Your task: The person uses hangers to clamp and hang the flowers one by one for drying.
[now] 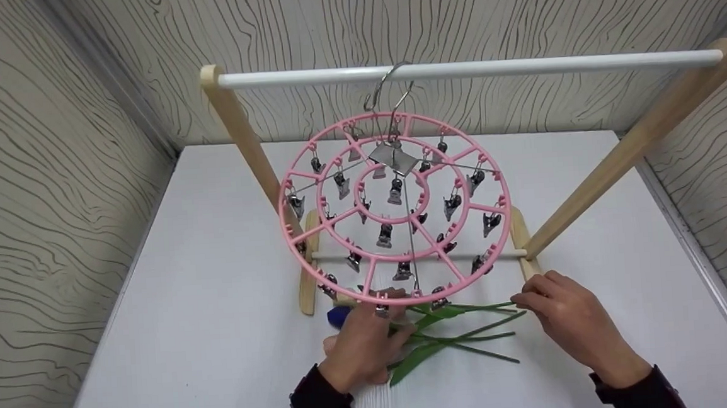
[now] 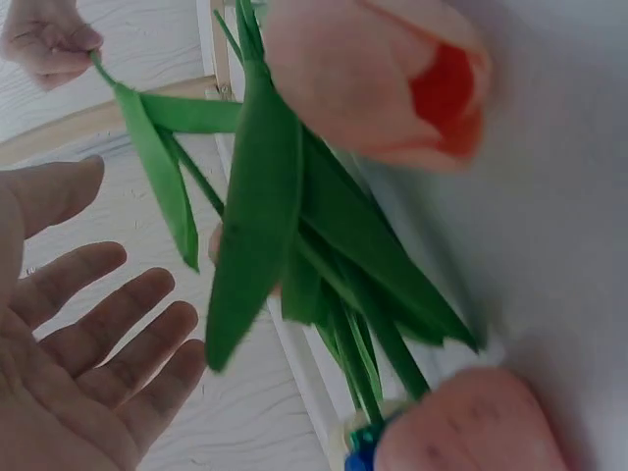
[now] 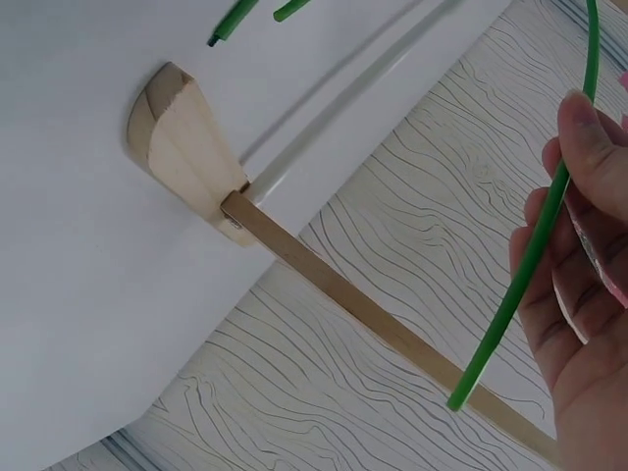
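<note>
Several artificial tulips with green stems [image 1: 472, 336] and leaves [image 1: 414, 360] lie on the white table below the hanger. A peach tulip head [image 2: 373, 78] with a red centre shows large in the left wrist view; a blue one [image 1: 337, 317] lies left of my left hand [image 1: 366, 342]. That hand is over the flower end of the bunch, its fingers extended and apart, partly hidden by the hanger's rim. My right hand [image 1: 569, 321], at the stem ends, pinches one tulip's green stem [image 3: 515, 280] between thumb and fingers; in the right wrist view its cut end hangs free.
A pink round clip hanger [image 1: 373, 260] with several metal clips hangs by its hook from the white bar [image 1: 519, 66] of a wooden rack. The rack's wooden legs [image 1: 626, 156] stand on the table [image 1: 173, 291]. Patterned walls [image 1: 453, 15] enclose the table.
</note>
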Available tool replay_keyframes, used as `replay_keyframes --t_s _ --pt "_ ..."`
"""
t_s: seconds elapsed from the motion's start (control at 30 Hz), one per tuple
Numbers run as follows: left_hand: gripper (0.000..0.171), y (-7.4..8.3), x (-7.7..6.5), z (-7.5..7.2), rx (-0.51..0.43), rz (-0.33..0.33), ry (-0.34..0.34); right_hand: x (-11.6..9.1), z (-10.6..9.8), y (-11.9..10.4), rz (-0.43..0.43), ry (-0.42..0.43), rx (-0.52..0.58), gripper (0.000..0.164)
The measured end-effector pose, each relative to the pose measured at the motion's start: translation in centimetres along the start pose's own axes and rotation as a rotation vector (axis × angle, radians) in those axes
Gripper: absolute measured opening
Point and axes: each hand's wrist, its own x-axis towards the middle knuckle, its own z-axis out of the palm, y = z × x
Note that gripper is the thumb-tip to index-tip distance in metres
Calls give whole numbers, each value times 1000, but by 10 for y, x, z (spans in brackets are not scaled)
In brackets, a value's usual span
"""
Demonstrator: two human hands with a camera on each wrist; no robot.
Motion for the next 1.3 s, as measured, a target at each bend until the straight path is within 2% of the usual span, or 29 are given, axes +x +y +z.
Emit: replay_keyframes --t_s 0.13,0.33,0.53,0.67,0.8,0.87,0.9,0.97,1.0,1.03,1.1,1.13,1.2,1.23,1.3 --pt "58 8 2 3 78 17 -31 1 -7 -2 -19 33 -11 43" --pt "58 17 10 8 48 108 7 3 -17 -4 6 57 12 46" --pt "56 26 13 9 107 88 -14 4 -20 -8 14 68 24 44" --pt "55 29 12 8 155 98 11 5 -21 -10 -1 86 30 45" --pt "45 31 9 8 250 136 54 6 -21 -12 -31 117 59 37" --pt "36 32 8 9 308 166 78 7 -22 -12 -51 129 56 11" --pt "33 32 7 9 335 179 87 7 -22 -13 -60 135 50 10" --pt "27 34 6 9 371 198 97 8 -23 -14 -73 138 38 37" --pt "23 34 6 9 376 202 101 9 -24 -15 -73 132 34 39" --pt "21 35 5 9 375 204 103 9 -25 -16 -76 136 29 35" --pt "18 37 5 8 366 203 103 10 -26 -18 -77 137 28 14" --pt "16 38 5 8 364 203 109 11 -27 -19 -77 140 30 20" --pt "13 38 4 8 352 209 126 11 -28 -20 -80 151 31 43" --pt "12 38 4 8 344 211 136 11 -28 -21 -80 161 30 44" --pt "10 37 3 9 317 211 163 11 -29 -23 -72 173 20 21"
